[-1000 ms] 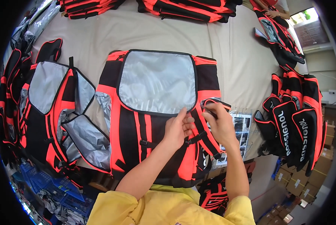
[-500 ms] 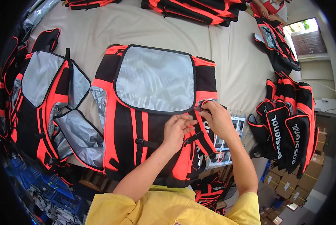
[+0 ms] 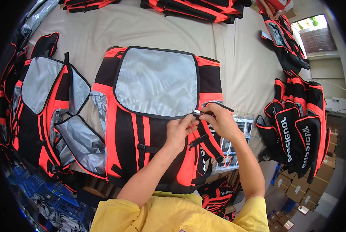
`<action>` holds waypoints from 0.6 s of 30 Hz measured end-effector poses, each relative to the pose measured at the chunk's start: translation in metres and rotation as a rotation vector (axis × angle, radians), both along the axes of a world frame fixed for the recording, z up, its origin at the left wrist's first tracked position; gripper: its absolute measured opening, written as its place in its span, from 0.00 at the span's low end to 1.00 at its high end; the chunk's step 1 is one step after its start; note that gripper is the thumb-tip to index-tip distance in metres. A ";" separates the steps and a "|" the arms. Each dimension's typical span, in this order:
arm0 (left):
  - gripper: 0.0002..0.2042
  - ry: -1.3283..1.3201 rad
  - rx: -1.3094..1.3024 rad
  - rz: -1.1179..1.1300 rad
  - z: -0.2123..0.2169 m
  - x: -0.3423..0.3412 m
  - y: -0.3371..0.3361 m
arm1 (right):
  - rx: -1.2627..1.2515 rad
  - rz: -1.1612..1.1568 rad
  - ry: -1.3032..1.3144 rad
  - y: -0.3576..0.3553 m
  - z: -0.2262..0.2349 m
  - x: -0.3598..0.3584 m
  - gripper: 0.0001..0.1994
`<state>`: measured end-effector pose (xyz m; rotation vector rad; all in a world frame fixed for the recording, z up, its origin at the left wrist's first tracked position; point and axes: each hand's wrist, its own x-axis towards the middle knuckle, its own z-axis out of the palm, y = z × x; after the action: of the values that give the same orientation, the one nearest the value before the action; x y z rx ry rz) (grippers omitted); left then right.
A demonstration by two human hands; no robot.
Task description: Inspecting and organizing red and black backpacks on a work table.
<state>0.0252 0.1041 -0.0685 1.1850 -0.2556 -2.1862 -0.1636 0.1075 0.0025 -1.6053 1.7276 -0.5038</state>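
Observation:
A large black and orange-red backpack (image 3: 122, 133) lies before me, its grey-lined lid flap (image 3: 157, 83) folded open and edged in black. At the flap's lower right corner a small white and black piece (image 3: 196, 113) sits between my fingertips; it is too small to name. My left hand (image 3: 176, 133) is closed, thumb and forefinger pinching the corner from the near side. From the right, my right hand (image 3: 224, 120) is closed in a pinch at that same corner. The two sets of fingertips almost meet. Shoulder straps with buckles (image 3: 199, 141) run below them.
Another open bag (image 3: 41, 85) lies to the left. Finished-looking bags hang or stand at the right (image 3: 296, 127), with cardboard boxes (image 3: 306, 185) below. Stacked bags (image 3: 196, 9) line the table's far side. Blue crates (image 3: 64, 201) are lower left. Another person's hand (image 3: 275, 15) shows at the far right.
My left hand has come up to the flap's corner and its fingers have closed there. The small white piece now shows between both hands. The view has shifted slightly.

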 end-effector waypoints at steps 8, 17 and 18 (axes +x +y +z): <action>0.10 -0.021 -0.017 0.010 -0.002 -0.002 0.000 | -0.046 0.073 0.037 -0.009 -0.005 -0.002 0.10; 0.10 -0.038 -0.023 0.015 -0.007 -0.004 0.003 | -0.009 0.131 0.098 -0.013 0.002 -0.007 0.11; 0.10 -0.040 -0.024 0.017 -0.007 -0.004 0.002 | -0.009 0.130 0.096 -0.013 0.001 -0.008 0.11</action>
<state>0.0216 0.1062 -0.0755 1.2142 -0.2867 -2.1406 -0.1717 0.0943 0.0034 -1.7605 1.6782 -0.3769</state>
